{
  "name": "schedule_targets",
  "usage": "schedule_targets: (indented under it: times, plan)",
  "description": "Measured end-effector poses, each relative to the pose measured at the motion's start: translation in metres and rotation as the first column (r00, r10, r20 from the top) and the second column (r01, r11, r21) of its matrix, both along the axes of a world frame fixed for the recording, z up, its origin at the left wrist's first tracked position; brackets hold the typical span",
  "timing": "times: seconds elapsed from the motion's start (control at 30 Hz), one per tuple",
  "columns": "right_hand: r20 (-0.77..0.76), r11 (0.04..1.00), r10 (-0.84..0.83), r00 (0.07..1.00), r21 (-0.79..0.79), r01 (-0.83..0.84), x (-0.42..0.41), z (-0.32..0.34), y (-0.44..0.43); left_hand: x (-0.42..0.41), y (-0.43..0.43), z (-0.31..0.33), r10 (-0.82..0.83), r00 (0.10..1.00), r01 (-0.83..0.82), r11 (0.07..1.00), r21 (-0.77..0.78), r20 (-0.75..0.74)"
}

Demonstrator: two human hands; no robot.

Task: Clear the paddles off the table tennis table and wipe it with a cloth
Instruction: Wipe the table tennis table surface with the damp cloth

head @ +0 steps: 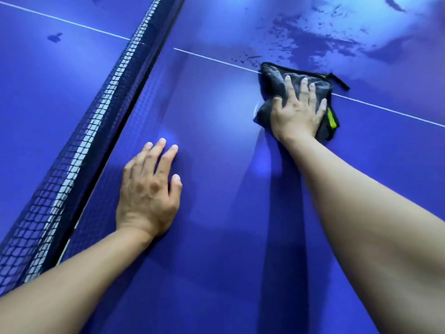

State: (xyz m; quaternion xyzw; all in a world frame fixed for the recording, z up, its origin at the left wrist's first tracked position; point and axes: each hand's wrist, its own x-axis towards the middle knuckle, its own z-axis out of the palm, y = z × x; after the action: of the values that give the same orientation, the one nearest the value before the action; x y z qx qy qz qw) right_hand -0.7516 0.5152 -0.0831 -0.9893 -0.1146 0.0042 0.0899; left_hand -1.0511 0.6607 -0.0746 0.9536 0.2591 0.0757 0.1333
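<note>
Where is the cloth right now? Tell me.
In the head view the dark cloth lies right of the net on the blue table, across the white line, under the right hand, just short of the wet streaks.
</note>
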Motion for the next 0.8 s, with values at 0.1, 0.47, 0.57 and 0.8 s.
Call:
schedule_targets:
  times: [0.1,0.47,0.57,0.8]
  plan:
    - [-0.025,0.998,0.054,0.998,-0.014,-0.054,-0.016,0.004,-0.006,-0.001,0.0,-0.001,-0.016,1.0,0.016,1.0,0.022,0.014]
    - [-0.049,0.995,0.085,0.995,0.053,-0.083,-0.008,0.009,-0.117,0.015,-0.109,-0.013,-0.296,0.954,0.29,0.95,0.117,0.042]
    - [-0.046,0.996,0.007,0.999,0.084,-0.003,0.014,0.007,-0.152,0.012,-0.099,-0.027,-0.229,0.973,0.228,0.971,0.073,0.005]
    - [-0.032,0.949,-0.307,0.951,0.063,0.308,0.064,0.004,-0.337,0.011,-0.085,-0.048,-0.14,0.988,0.14,0.99,-0.011,-0.069]
